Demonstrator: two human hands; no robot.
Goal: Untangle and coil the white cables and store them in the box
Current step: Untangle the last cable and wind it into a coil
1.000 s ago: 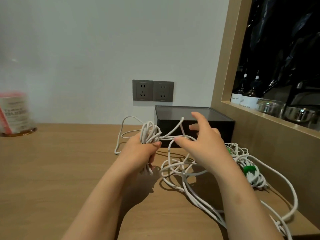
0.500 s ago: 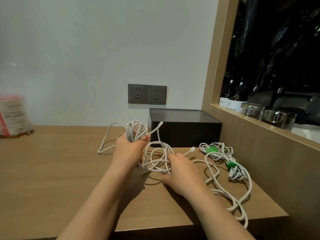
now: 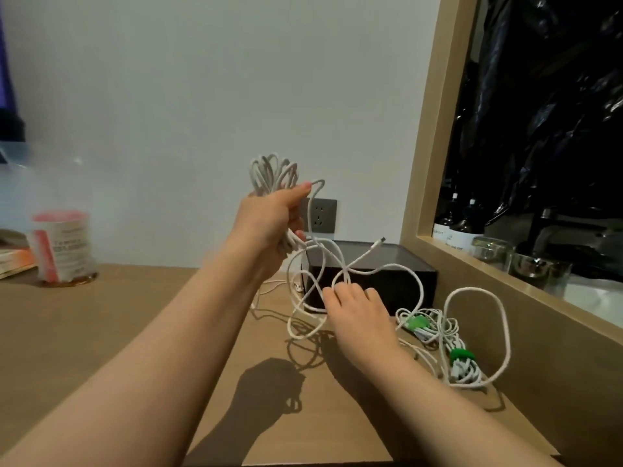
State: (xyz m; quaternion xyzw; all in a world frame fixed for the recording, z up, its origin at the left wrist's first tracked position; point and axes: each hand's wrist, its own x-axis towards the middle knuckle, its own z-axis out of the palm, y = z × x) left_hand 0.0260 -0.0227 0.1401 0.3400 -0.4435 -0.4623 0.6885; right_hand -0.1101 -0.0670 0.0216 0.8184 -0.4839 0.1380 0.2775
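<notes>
My left hand (image 3: pixel 269 220) is raised above the desk and grips a bunch of white cable loops (image 3: pixel 273 171) that stick out above the fist. From it a tangle of white cable (image 3: pixel 381 271) hangs down in front of the dark box (image 3: pixel 401 274) by the wall. My right hand (image 3: pixel 355 310) is lower, its fingers curled into these hanging strands near the box's front. To the right on the desk lie coiled white cables bound with green ties (image 3: pixel 460 355), with one big loose loop (image 3: pixel 502 318) standing up.
The wooden desk (image 3: pixel 101 332) ends near the bottom. A grey wall socket (image 3: pixel 322 215) sits behind my left hand. A pink-labelled jar (image 3: pixel 62 247) stands at far left. At right, a wooden-framed ledge (image 3: pixel 505 274) holds bottles and glass jars.
My left hand has lifted the cable bunch well above the desk, pulling strands up with it. My right hand stays low, now by the box front.
</notes>
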